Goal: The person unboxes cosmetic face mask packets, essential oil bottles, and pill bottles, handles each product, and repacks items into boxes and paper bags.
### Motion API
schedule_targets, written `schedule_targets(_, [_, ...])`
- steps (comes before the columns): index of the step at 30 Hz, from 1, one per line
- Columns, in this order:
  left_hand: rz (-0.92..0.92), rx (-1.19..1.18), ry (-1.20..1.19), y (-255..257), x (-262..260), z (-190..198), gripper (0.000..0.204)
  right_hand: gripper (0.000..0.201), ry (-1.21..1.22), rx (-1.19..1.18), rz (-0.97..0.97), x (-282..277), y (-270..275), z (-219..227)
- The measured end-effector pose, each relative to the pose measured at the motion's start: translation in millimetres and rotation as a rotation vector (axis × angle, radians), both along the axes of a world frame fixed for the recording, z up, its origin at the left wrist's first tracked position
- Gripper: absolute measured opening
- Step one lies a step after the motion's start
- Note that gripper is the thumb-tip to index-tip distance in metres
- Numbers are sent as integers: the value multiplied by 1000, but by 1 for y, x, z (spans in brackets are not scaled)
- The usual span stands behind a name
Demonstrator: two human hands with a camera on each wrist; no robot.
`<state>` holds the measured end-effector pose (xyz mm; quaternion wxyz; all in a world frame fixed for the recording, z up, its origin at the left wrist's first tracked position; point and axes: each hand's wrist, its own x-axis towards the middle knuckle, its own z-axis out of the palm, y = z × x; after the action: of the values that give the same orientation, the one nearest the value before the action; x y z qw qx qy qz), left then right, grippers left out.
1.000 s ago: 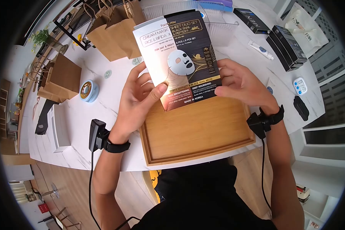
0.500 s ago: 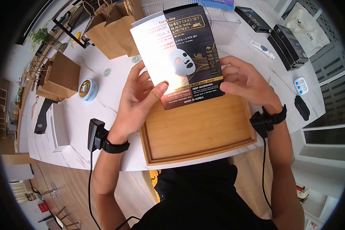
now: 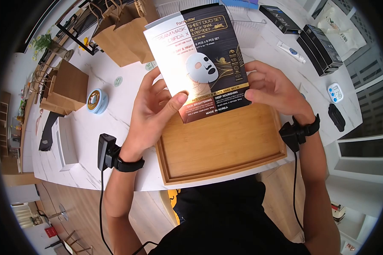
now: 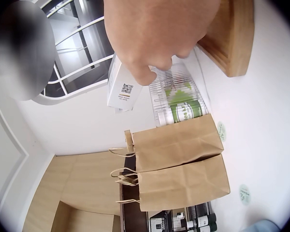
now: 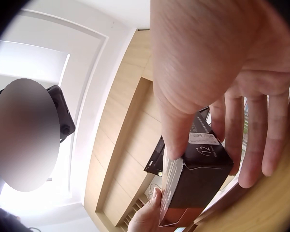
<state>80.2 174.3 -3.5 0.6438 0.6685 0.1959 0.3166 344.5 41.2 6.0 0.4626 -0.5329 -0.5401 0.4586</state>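
Observation:
A white and black face-mask box [image 3: 202,63] is held up, tilted, above the far part of a wooden tray [image 3: 221,144]. The left hand [image 3: 151,112] grips its lower left edge, thumb on the printed front and fingers behind. At the lower right edge, the right hand [image 3: 276,91] pinches the box, thumb at the front corner. In the right wrist view, the right hand [image 5: 217,72] has its thumb on one face of the box [image 5: 198,179] and some fingers behind. The left wrist view shows the left hand [image 4: 159,34] at the box's white side [image 4: 125,89].
Paper bags [image 3: 123,38] stand at the back left, smaller ones [image 3: 66,85] at the left near a round blue jar [image 3: 98,101]. A clear rack [image 3: 247,25] stands behind. Black boxes [image 3: 319,49], a tube [image 3: 291,52] and a white timer [image 3: 335,92] lie at the right.
The box has shifted slightly left and its glare has changed. My right hand has moved slightly right, its thumb now nearer the box's edge. The left hand has barely moved.

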Motion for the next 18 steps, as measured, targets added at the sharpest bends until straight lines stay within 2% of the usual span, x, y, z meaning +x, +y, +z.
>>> schedule_targets(12, [10,10,14,3,-1,-1,67,50,-44,-56,18,2,1,-2])
schedule_targets(18, [1,11,22,2,-2,0,69,50,2,-11,-7,0,0,-4])
